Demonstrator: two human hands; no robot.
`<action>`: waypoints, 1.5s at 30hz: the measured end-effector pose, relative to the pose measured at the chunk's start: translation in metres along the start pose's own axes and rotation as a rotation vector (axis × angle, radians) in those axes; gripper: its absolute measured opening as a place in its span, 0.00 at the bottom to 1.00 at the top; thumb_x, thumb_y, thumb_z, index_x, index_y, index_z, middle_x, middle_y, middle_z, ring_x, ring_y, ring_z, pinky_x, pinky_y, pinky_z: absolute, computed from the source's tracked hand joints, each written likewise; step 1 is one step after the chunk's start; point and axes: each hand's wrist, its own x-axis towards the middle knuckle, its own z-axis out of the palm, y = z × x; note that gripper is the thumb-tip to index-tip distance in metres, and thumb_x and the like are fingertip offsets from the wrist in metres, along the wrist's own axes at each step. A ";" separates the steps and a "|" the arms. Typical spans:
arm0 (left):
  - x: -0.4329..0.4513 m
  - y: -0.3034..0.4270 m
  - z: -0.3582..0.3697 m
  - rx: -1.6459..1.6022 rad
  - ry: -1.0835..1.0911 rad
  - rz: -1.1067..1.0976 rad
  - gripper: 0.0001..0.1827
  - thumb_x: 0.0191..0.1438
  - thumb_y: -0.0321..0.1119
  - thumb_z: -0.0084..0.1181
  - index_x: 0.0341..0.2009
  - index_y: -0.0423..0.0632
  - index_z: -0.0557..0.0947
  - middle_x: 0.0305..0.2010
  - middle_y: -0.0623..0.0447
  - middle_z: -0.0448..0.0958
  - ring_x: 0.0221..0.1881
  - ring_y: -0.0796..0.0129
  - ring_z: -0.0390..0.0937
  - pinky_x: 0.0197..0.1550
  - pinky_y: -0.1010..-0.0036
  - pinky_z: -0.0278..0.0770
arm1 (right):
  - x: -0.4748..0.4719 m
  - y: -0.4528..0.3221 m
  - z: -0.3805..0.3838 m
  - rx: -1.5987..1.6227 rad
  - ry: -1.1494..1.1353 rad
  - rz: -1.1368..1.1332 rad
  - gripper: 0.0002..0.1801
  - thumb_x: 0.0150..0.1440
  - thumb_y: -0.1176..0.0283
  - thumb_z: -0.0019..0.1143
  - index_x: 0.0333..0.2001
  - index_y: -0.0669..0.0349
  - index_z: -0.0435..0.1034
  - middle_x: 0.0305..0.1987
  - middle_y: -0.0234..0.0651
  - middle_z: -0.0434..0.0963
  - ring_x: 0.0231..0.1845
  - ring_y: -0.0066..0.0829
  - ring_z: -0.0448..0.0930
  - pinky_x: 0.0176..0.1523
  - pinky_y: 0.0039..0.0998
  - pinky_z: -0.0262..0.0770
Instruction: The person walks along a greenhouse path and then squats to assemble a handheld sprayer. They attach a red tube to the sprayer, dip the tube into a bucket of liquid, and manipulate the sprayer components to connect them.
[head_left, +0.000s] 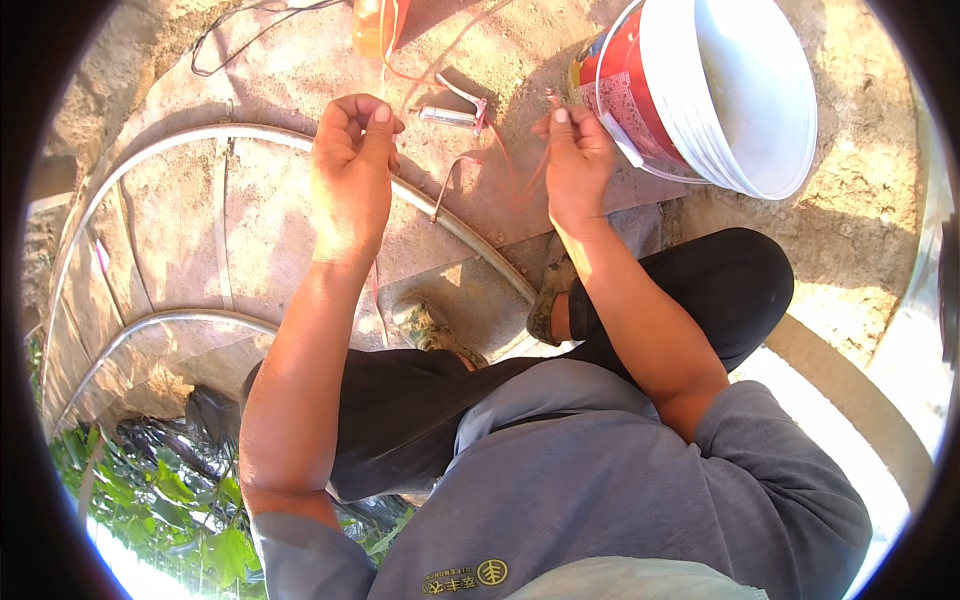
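Note:
My left hand (351, 169) is raised with thumb and forefinger pinched. A thin pale strand (384, 73) runs up from those fingertips; what else they hold is hidden. My right hand (579, 154) pinches a thin red wire (534, 180), whose coppery end (553, 96) sticks out above the thumb. On the ground between the hands lies a spring clip (474, 103) with its jaws toward a shiny silver cylinder (448, 116); whether they touch is unclear. Another red lead (420, 79) runs from the clip toward an orange container (373, 28).
A red and white plastic bucket (660, 105) lies tilted right of my right hand. Curved pale pipes (480, 229) cross the dusty sheet (285, 195) near my shoes (551, 289). A black cable (240, 37) lies at the upper left. Leafy plants (172, 487) grow at the lower left.

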 end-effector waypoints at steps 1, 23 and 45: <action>0.000 0.001 0.001 -0.020 -0.019 -0.002 0.04 0.71 0.31 0.53 0.45 0.44 0.75 0.36 0.56 0.78 0.29 0.80 0.68 0.33 0.81 0.69 | -0.006 0.006 0.001 -0.098 -0.142 -0.025 0.08 0.74 0.68 0.52 0.42 0.58 0.74 0.35 0.29 0.81 0.37 0.20 0.78 0.45 0.23 0.72; 0.040 0.050 -0.072 -0.247 0.285 0.193 0.06 0.72 0.35 0.54 0.41 0.49 0.77 0.34 0.56 0.76 0.23 0.77 0.66 0.28 0.80 0.64 | -0.075 0.032 0.108 0.142 -0.502 0.151 0.07 0.68 0.77 0.60 0.49 0.64 0.73 0.40 0.28 0.78 0.35 0.14 0.75 0.39 0.20 0.74; 0.015 -0.008 -0.045 -0.591 -0.193 -0.179 0.11 0.72 0.40 0.55 0.50 0.50 0.83 0.53 0.53 0.84 0.47 0.72 0.78 0.49 0.72 0.73 | -0.044 -0.021 0.122 -0.150 -0.485 -0.467 0.05 0.61 0.82 0.67 0.41 0.67 0.78 0.36 0.29 0.80 0.32 0.15 0.75 0.35 0.20 0.71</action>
